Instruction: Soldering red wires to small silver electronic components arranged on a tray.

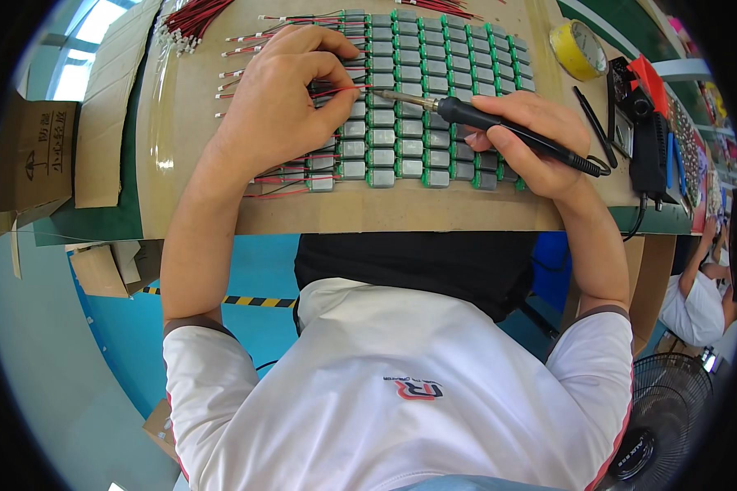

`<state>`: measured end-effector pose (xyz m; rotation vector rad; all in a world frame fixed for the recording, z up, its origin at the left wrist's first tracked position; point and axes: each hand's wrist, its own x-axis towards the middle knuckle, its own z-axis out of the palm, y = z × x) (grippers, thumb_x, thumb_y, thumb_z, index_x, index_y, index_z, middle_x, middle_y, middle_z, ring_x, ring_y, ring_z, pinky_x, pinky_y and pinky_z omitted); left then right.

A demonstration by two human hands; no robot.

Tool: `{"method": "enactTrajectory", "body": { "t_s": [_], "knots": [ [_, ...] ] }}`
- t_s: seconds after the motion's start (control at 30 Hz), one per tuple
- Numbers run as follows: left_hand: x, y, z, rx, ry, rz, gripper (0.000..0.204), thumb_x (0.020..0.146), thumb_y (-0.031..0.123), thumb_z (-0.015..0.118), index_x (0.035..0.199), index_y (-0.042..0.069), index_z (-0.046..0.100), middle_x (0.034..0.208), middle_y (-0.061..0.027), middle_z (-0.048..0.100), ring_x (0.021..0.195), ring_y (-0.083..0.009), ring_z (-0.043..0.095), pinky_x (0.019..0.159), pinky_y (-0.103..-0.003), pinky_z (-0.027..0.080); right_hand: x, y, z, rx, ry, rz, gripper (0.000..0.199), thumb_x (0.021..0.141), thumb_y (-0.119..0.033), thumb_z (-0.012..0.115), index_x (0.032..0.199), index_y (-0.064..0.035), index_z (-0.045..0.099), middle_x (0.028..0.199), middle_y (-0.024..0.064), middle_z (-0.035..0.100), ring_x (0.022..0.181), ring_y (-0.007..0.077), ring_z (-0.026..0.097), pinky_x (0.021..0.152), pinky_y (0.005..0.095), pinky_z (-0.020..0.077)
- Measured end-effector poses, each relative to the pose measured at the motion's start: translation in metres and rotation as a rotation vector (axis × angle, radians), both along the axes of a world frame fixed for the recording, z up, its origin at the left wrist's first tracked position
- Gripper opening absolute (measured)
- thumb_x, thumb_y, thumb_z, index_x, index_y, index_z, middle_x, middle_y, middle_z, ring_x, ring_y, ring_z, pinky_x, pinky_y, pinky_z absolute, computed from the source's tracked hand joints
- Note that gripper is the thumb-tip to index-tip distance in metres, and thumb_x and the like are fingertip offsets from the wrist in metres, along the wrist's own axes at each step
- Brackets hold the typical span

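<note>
Rows of small grey battery cells (382, 157) with green circuit boards at their ends lie side by side on the cardboard-covered bench. My left hand (274, 102) hovers over the left columns, with thumb and index finger pinched on a thin red wire (348, 87) that reaches a cell's green end. In my right hand (544, 135) is a black-handled soldering iron (508, 127), held like a pen and pointing left. Its metal tip is at or very near the wire's end; contact cannot be made out. Connector leads (282, 182) in red and black stick out from the leftmost cells, partly under my left hand.
A bundle of red wires with white connectors (190, 24) lies at the far left. Yellow tape (579, 49) stands at the far right, near a black soldering station (648, 155) and a black pen-like tool (595, 127). Cardboard boxes (33, 155) stand left; a fan (662, 409) is lower right.
</note>
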<state>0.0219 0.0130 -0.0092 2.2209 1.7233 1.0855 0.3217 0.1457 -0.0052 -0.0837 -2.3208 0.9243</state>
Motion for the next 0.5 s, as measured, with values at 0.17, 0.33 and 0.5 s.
{"method": "enactTrajectory", "body": {
  "t_s": [0.17, 0.33, 0.5],
  "knots": [
    [0.0, -0.0003, 0.0004, -0.003, 0.004, 0.001, 0.007, 0.081, 0.005, 0.078, 0.082, 0.0, 0.073, 0.116, -0.0112, 0.075, 0.112, -0.0334, 0.068, 0.098, -0.042, 0.054, 0.0004, -0.0013, -0.0007, -0.012, 0.006, -0.007, 0.033, 0.093, 0.001, 0.073, 0.125, 0.0062, 0.076, 0.083, 0.0088, 0.079, 0.076, 0.0199, 0.074, 0.069, 0.0306, 0.057],
    [0.0, -0.0007, 0.001, -0.004, 0.004, 0.003, 0.008, 0.081, 0.005, 0.078, 0.083, -0.001, 0.073, 0.116, -0.0114, 0.075, 0.112, -0.0336, 0.068, 0.098, -0.042, 0.054, -0.0002, -0.0001, 0.0003, 0.008, 0.007, 0.004, 0.033, 0.093, 0.001, 0.072, 0.125, 0.0072, 0.076, 0.083, 0.0096, 0.079, 0.075, 0.0202, 0.075, 0.069, 0.0311, 0.0573],
    [-0.0008, -0.0014, 0.0016, -0.002, 0.012, 0.0, 0.008, 0.081, 0.005, 0.079, 0.083, -0.001, 0.074, 0.117, -0.0116, 0.075, 0.112, -0.0337, 0.068, 0.098, -0.042, 0.054, 0.0023, -0.0022, 0.002, -0.016, -0.005, -0.027, 0.032, 0.094, 0.0, 0.072, 0.124, 0.0083, 0.075, 0.083, 0.01, 0.08, 0.078, 0.0203, 0.077, 0.072, 0.0311, 0.0581]
  ]
}}
